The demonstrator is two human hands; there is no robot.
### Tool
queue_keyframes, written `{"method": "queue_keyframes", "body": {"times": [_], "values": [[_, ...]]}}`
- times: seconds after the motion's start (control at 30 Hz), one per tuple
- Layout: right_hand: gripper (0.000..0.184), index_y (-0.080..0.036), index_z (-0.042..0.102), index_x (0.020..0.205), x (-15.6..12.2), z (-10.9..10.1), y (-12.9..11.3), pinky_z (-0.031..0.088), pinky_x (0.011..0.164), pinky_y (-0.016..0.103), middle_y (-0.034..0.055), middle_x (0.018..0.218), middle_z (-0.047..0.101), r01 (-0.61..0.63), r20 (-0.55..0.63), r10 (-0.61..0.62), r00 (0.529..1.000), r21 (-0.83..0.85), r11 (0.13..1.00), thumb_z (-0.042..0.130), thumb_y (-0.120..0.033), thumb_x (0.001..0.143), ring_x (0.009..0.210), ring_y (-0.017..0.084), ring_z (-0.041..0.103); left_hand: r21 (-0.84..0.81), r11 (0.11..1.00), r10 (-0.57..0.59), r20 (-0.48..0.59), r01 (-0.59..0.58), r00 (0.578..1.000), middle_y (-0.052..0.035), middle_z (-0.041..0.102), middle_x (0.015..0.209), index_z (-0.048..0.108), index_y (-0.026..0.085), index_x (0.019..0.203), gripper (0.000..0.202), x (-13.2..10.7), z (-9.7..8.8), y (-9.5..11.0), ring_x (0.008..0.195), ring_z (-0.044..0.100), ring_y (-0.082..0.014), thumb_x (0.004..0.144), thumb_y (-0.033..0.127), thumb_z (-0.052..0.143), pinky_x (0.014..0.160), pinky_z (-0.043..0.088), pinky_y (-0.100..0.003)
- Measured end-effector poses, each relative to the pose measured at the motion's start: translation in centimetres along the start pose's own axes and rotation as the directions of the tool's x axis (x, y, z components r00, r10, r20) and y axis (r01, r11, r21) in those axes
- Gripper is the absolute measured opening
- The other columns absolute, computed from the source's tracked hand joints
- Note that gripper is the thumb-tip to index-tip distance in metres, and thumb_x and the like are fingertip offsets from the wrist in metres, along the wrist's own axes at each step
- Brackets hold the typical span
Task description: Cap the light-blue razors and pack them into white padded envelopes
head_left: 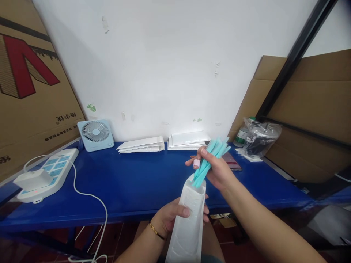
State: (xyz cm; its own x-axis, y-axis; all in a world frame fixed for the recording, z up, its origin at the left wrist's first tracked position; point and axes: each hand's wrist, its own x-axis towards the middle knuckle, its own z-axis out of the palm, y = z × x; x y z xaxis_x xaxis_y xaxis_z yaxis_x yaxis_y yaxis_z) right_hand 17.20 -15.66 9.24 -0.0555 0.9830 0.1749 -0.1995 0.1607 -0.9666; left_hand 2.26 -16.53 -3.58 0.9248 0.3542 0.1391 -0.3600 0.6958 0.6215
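Note:
My left hand (pixel 175 215) is closed around a white padded envelope (pixel 188 223), thumb on its front and fingers behind it. The envelope tilts upright in front of the table's edge, with its mouth open at the top. In my right hand (pixel 212 164) is a bundle of turquoise strips (pixel 205 166), long and thin; what they are exactly I cannot tell. Their lower ends are at the envelope's mouth, partly inside it. A pinkish wrap covers one fingertip of my right hand.
On the blue table (pixel 131 182) lie two stacks of white envelopes (pixel 141 144) against the wall. A light blue fan (pixel 95 134) and a power strip (pixel 52 175) with a cable are at left. A phone (pixel 232 162), a bottle (pixel 241 136) and a clear plastic bag (pixel 263 137) sit at right.

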Motion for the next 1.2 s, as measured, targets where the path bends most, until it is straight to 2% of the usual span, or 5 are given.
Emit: {"method": "queue_keyframes", "body": {"times": [0.37, 0.73, 0.93, 1.07, 1.2], "values": [[0.037, -0.020, 0.050, 0.066, -1.7, 0.2, 0.1, 0.050, 0.079, 0.038, 0.0004, 0.063, 0.063, -0.018, -0.083, 0.021, 0.996, 0.026, 0.999, 0.066, -0.053, 0.070, 0.074, 0.023, 0.067, -0.097, 0.995, 0.011, 0.028, -0.008, 1.000, -0.0144, 0.062, 0.104, 0.045, 0.009, 0.128, 0.073, -0.4, -0.7, -1.6, 0.091, 0.060, -0.0246, 0.061, 0.030, 0.063, 0.086, 0.041, -0.036], [0.037, -0.020, 0.066, 0.098, -2.8, -0.2, 1.8, 0.044, 0.088, 0.031, 0.0066, 0.127, 0.054, -0.191, 0.358, 0.253, 0.899, -0.199, 0.961, 0.077, -0.029, 0.064, 0.112, 0.024, 0.052, -0.114, 0.992, -0.049, 0.067, 0.057, 0.997, -0.0192, 0.062, 0.102, 0.052, -0.002, 0.117, 0.072, -1.4, -1.0, -1.6, 0.094, 0.058, -0.0270, 0.054, 0.033, 0.061, 0.086, 0.040, -0.035], [0.035, -0.025, 0.065, 0.108, -3.0, -0.6, 1.4, 0.048, 0.062, 0.024, 0.0065, 0.126, 0.054, -0.133, 0.340, 0.207, 0.917, -0.230, 0.964, 0.061, -0.044, 0.079, 0.094, 0.020, 0.058, -0.155, 0.987, 0.061, 0.093, -0.046, 0.994, -0.0147, 0.062, 0.103, 0.050, 0.007, 0.120, 0.071, -1.3, -1.3, -2.3, 0.091, 0.058, -0.0252, 0.056, 0.037, 0.058, 0.086, 0.039, -0.037], [0.028, -0.026, 0.070, 0.101, -3.0, -0.8, 0.9, 0.049, 0.076, 0.027, 0.0050, 0.125, 0.054, 0.050, 0.357, 0.117, 0.927, -0.426, 0.903, 0.053, -0.042, 0.086, 0.111, 0.023, 0.051, -0.165, 0.986, 0.040, 0.111, -0.021, 0.993, -0.0165, 0.061, 0.103, 0.051, 0.002, 0.118, 0.074, -1.2, -1.5, -2.5, 0.092, 0.057, -0.0255, 0.055, 0.040, 0.060, 0.088, 0.038, -0.037], [0.032, -0.025, 0.064, 0.111, -2.9, -1.3, 0.8, 0.048, 0.070, 0.028, 0.0054, 0.101, 0.065, 0.094, 0.313, 0.115, 0.943, -0.581, 0.809, 0.060, -0.038, 0.081, 0.088, 0.019, 0.060, -0.172, 0.985, 0.039, 0.103, -0.020, 0.994, -0.0196, 0.060, 0.108, 0.052, 0.000, 0.118, 0.077, -1.3, -0.8, -2.2, 0.100, 0.056, -0.0293, 0.058, 0.047, 0.059, 0.092, 0.037, -0.040]]}}
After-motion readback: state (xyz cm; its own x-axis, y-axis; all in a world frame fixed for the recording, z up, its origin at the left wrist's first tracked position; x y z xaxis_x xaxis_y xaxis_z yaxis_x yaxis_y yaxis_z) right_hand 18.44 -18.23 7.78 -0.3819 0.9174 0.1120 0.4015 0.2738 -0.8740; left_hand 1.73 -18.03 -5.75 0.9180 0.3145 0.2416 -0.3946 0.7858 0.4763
